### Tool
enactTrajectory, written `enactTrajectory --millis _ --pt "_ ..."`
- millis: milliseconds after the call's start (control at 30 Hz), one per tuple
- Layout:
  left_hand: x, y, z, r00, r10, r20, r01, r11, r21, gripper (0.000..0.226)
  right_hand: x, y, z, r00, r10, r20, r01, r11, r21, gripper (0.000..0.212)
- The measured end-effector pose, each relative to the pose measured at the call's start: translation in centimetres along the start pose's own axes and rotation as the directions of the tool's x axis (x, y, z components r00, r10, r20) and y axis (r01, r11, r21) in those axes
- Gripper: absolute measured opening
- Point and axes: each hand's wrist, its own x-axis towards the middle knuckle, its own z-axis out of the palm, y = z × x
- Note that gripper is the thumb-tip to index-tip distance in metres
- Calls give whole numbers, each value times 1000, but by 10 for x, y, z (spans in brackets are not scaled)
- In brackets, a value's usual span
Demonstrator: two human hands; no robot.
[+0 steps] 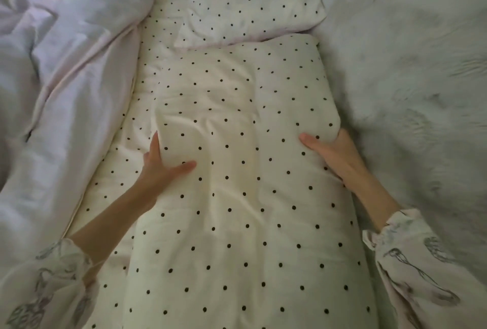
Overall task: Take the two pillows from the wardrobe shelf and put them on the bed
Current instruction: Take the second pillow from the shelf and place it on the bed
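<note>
Near pillow (pixel 237 170): cream with black dots, lying on the bed (pixel 126 160), its long axis running straight away from the person; the near end runs out of the bottom of the view.

Far pillow (pixel 250 4): same dotted cover, set crosswise beyond the near one, their edges touching or slightly overlapped; I cannot tell which.

Left hand (pixel 160 162): on the near pillow's left flank, thumb spread on top, fingers running along the side edge and seemingly tucked against it. It looks like a clasp on the edge, though the fingertips sink into the fabric and the hold is hard to confirm.

Right hand (pixel 329 149): on the right flank, thumb pressed on top and fingers wrapped under the edge, grasping the pillow.

Key relation: the pillow lies between the two hands, each holding one long side at about the same point along its length, so neither hand is nearer; any shift forward follows the long axis toward the far pillow.

Surroundings: rumpled pale duvet (pixel 66 65) on the left, fluffy blanket (pixel 408 78) on the right, both flanking the pillows.

Stage: judged from how things lie, both pillows are on the bed; what remains is settling the near one and letting go.
</note>
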Motion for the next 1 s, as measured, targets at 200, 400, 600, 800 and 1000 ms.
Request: enactTrajectory --millis 200,400,600,800,1000 --pt "14 8 10 995 36 91 -44 995 87 109 3 -4 -19 985 -79 -157 75 997 -28 67" --pt "5 -31 13 994 -71 89 23 891 453 110 -21 38 3 984 -55 -167 17 976 -219 73" --pt "-62 -79 2 981 -193 9 181 931 317 115 -77 81 -5 985 56 -162 -82 983 -165 89" --pt "-100 -86 -5 938 -339 77 326 934 148 113 -106 90 -14 969 247 -26 -248 960 -127 104" --pt "-109 -77 -4 946 -319 58 306 938 164 110 -118 73 -8 972 194 -136 -219 953 -211 111"
